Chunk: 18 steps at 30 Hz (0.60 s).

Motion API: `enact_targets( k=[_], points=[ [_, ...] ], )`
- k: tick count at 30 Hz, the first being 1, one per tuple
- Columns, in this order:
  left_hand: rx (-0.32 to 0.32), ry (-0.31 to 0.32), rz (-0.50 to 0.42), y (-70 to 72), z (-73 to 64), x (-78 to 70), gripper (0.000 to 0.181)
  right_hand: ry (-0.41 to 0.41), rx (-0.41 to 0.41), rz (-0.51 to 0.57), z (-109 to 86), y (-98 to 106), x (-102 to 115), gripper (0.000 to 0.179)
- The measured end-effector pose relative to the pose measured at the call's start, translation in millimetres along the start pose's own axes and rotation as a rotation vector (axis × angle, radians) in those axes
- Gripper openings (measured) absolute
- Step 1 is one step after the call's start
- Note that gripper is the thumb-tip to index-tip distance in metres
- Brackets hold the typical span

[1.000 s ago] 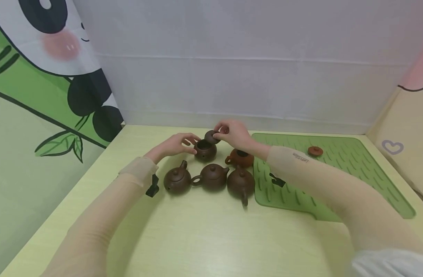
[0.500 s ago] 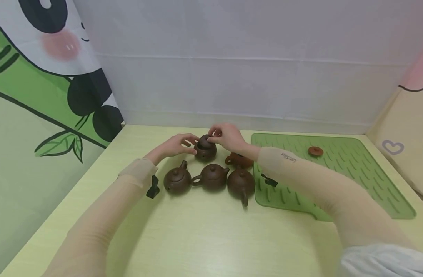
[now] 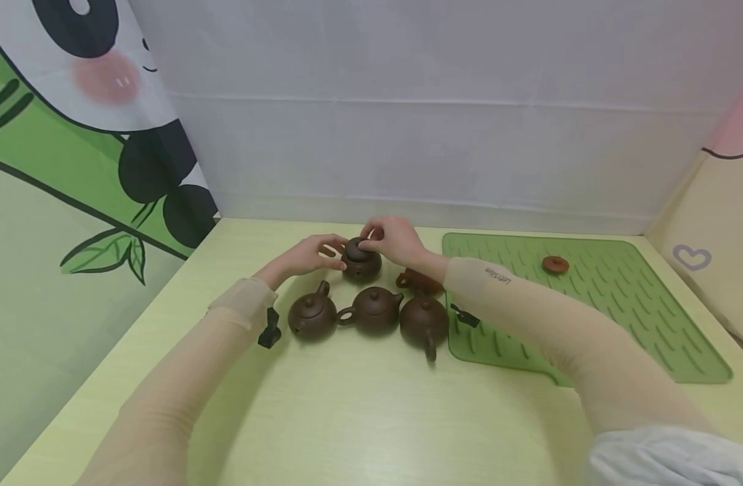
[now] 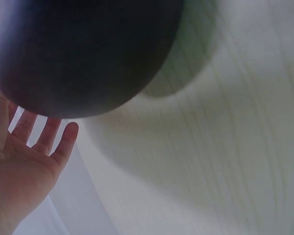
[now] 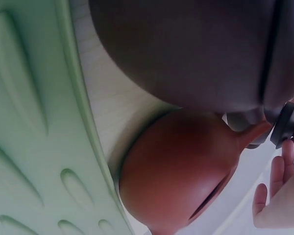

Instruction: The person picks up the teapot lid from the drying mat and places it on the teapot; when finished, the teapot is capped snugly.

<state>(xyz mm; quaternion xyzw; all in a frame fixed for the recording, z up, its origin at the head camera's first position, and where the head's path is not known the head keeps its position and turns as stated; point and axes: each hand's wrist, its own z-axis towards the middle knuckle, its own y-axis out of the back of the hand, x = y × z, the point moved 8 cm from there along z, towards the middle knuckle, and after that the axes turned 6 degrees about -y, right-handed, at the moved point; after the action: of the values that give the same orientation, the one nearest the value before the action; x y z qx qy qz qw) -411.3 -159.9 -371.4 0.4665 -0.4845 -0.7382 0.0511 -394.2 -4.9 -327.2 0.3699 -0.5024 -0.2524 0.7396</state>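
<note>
In the head view, my left hand (image 3: 307,256) is at the left side of a dark brown teapot (image 3: 362,271) in the back row, its thumb and fingers curled about that side. My right hand (image 3: 396,239) pinches the knob of a dark brown lid (image 3: 357,252) at this teapot's mouth; whether the lid is fully seated cannot be told. In the right wrist view, the right hand (image 5: 286,181) has the lid (image 5: 285,123) between its fingers. The left wrist view shows the left hand (image 4: 24,164) partly behind a dark teapot body (image 4: 88,54).
Three lidded brown teapots (image 3: 311,317), (image 3: 376,310), (image 3: 423,322) stand in a front row. Behind them, an orange-brown teapot (image 3: 420,281) is partly under my right wrist. A green mat (image 3: 615,297) on the right bears an orange-brown lid (image 3: 555,264). A pale wall (image 3: 408,162) closes the back.
My right hand has moved left and slightly down, bringing the dark lid from beside the back teapot onto its mouth. The left hand has stayed at the teapot's side.
</note>
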Motion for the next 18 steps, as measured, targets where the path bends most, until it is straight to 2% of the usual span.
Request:
enact_targets(
  k=[10, 18],
  points=[
    [-0.007, -0.031, -0.002, -0.7, 1.1, -2.2, 0.052, -0.01, 0.035, -0.017, 0.9, -7.2, -2.8, 0.019],
    [-0.003, -0.023, -0.002, -0.3, -0.1, -4.8, 0.053, -0.017, 0.057, -0.015, 2.6, -9.8, -4.2, 0.019]
  ],
)
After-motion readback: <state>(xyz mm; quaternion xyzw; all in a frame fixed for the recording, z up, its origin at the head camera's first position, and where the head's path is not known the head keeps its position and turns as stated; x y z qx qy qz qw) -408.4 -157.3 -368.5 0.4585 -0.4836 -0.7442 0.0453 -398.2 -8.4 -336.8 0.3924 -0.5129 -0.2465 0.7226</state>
